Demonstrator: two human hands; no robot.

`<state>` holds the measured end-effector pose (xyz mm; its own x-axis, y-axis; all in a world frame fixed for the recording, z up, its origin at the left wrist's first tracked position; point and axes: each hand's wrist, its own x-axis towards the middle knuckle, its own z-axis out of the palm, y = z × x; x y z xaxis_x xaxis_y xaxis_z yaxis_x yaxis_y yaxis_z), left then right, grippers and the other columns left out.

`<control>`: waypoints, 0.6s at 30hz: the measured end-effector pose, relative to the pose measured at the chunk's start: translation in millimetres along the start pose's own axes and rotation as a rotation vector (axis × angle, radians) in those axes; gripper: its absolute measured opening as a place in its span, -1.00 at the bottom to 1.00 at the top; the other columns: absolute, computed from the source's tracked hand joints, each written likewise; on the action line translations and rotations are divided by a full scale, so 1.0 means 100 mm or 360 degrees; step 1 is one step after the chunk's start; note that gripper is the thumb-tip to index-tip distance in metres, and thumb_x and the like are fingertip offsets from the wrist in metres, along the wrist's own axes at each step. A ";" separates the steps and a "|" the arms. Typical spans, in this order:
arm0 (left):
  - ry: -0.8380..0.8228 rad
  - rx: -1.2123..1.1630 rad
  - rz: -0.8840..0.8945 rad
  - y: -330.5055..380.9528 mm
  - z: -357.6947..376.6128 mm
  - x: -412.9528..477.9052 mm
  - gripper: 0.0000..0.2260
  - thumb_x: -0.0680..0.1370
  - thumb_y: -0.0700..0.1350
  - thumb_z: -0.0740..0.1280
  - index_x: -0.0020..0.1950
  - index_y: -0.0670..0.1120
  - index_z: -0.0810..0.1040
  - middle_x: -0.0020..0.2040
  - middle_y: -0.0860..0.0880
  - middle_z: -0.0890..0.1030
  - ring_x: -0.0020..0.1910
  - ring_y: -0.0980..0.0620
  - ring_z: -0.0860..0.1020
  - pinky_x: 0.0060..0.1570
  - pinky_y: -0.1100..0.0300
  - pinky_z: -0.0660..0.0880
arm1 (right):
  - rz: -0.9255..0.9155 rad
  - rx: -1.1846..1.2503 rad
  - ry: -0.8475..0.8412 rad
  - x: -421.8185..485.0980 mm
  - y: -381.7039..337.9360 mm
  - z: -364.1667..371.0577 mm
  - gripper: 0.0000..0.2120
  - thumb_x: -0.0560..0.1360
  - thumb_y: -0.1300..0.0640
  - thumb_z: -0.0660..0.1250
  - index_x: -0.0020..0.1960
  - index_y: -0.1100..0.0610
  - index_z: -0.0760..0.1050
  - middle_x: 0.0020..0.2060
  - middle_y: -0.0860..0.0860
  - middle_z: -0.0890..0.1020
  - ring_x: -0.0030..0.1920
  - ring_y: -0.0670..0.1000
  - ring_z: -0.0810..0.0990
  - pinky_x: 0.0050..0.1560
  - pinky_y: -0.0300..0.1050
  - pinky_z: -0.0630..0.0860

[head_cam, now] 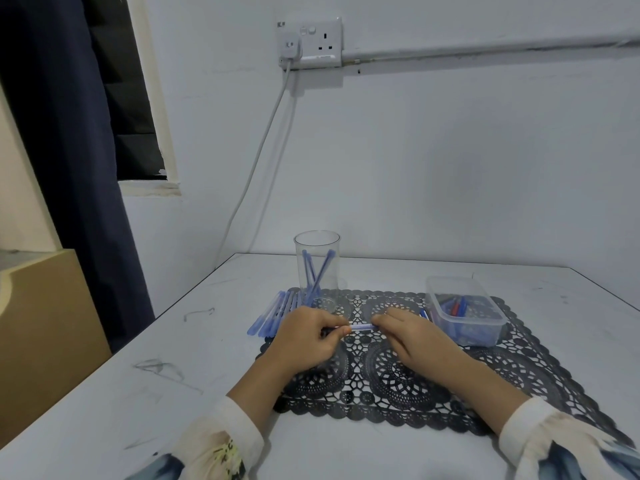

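A blue pen [362, 328] lies level between both hands, just above the black lace mat [391, 379]. My left hand [306, 336] pinches its left end with thumb and fingers. My right hand [407, 329] grips the right end, which its fingers hide. Behind the hands a clear plastic cup [317, 268] stands with a few blue pens leaning inside. A row of several blue pens [273, 315] lies on the table left of the cup.
A clear plastic box [464, 308] with pen parts in blue and red sits on the mat's right side. The white table [166, 375] ends at the wall behind. A cable [256, 157] hangs from the wall socket. A cardboard box [45, 337] stands at the left.
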<state>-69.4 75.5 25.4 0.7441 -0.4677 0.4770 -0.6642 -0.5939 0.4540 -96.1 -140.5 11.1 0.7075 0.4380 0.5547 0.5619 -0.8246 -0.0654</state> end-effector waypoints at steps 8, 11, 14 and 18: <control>-0.0010 -0.0003 -0.0025 -0.02 0.02 0.00 -0.81 0.50 -0.04 0.36 0.09 0.03 0.65 -0.20 0.04 0.68 -0.40 0.18 0.50 -0.30 0.37 0.40 | 0.0040 -0.0003 -0.0009 -0.01 0.02 -0.02 -0.62 0.44 0.15 0.07 0.12 0.15 0.56 -0.20 0.02 0.61 -0.24 0.01 0.59 -0.27 -0.19 0.49; -0.0005 0.0009 -0.0016 -0.02 0.02 0.00 -0.81 0.51 -0.04 0.35 0.09 0.03 0.65 -0.22 0.04 0.68 -0.41 0.18 0.47 -0.34 0.43 0.34 | 0.0121 0.0021 -0.0014 -0.01 0.02 -0.03 -0.59 0.49 0.05 0.02 0.17 0.09 0.56 -0.14 -0.01 0.62 -0.21 -0.03 0.59 -0.25 -0.18 0.49; 0.0008 0.0017 -0.0006 -0.01 0.02 0.01 -0.81 0.51 -0.04 0.35 0.10 0.03 0.64 -0.25 0.04 0.67 -0.43 0.20 0.46 -0.36 0.44 0.33 | 0.0161 0.0042 0.0059 -0.02 0.02 -0.04 -0.56 0.51 -0.09 0.00 0.14 0.01 0.57 -0.11 -0.08 0.64 -0.19 -0.08 0.60 -0.27 -0.20 0.53; 0.0031 0.0029 -0.0042 -0.01 0.02 0.02 -0.82 0.52 -0.03 0.34 0.09 0.05 0.65 -0.27 0.05 0.66 -0.37 0.12 0.52 -0.32 0.31 0.43 | 0.0254 0.0051 0.0099 -0.02 0.00 -0.04 -0.57 0.55 -0.15 -0.05 0.29 -0.09 0.42 0.02 -0.13 0.58 -0.05 -0.12 0.56 -0.16 -0.13 0.55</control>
<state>-66.9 74.0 24.3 0.7596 -0.4393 0.4796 -0.6431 -0.6177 0.4527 -99.0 -143.2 12.8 0.7613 0.2788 0.5854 0.4589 -0.8695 -0.1827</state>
